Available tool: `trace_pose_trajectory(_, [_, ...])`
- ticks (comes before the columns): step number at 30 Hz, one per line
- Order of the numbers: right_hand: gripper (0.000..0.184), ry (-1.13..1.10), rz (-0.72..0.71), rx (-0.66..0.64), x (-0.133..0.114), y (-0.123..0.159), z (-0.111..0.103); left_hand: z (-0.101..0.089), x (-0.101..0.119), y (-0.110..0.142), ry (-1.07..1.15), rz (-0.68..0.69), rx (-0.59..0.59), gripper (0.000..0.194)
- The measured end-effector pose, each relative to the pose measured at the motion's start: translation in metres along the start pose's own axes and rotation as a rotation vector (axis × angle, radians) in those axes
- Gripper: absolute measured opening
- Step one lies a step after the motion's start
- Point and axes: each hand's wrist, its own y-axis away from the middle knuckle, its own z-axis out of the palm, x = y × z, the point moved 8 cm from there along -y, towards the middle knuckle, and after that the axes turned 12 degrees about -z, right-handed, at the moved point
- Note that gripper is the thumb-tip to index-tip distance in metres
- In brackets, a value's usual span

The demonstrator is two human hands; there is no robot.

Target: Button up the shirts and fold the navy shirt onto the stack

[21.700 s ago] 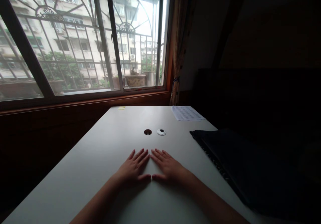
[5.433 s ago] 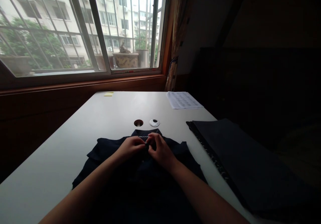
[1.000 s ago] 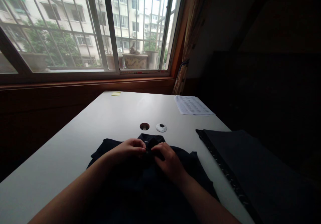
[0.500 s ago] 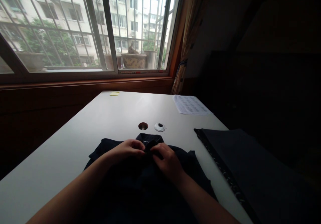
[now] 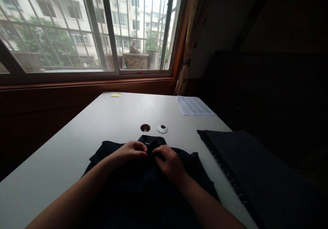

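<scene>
A dark navy collared shirt (image 5: 143, 188) lies spread on the white table, its collar (image 5: 159, 140) toward the far side. My left hand (image 5: 133, 150) pinches the cloth at the front of the neck opening, thumb and fingers closed. Just to its right, my right hand (image 5: 169, 159) also grips the dark fabric below the collar, fingers bent over it. The fingertips nearly meet. Whatever small detail lies between them, such as a button, is too dark to make out.
The white table (image 5: 64, 147) has a cable hole (image 5: 145, 128) and a round white grommet (image 5: 162, 129) beyond the collar. Printed sheets (image 5: 194, 106) lie at the far right, a yellow note (image 5: 115, 94) at the far left. A dark flat cloth or mat (image 5: 243, 164) covers the right edge.
The hands stay at the neck opening with small finger movements, and the fold of cloth between them has shifted slightly. The whole view has moved a little.
</scene>
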Motion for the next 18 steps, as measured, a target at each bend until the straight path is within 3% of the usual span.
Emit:
trace_pose_trajectory(11, [0.024, 0.025, -0.047, 0.000, -0.0081, -0.0020, -0.0002, 0.0025, 0.0042, 0.0015, -0.045, 0.048, 0.033, 0.029])
trace_pose_trajectory(18, [0.021, 0.022, 0.008, 0.002, -0.0030, -0.0022, -0.0010, 0.0006, 0.0064, -0.0006, -0.036, 0.146, 0.193, 0.031])
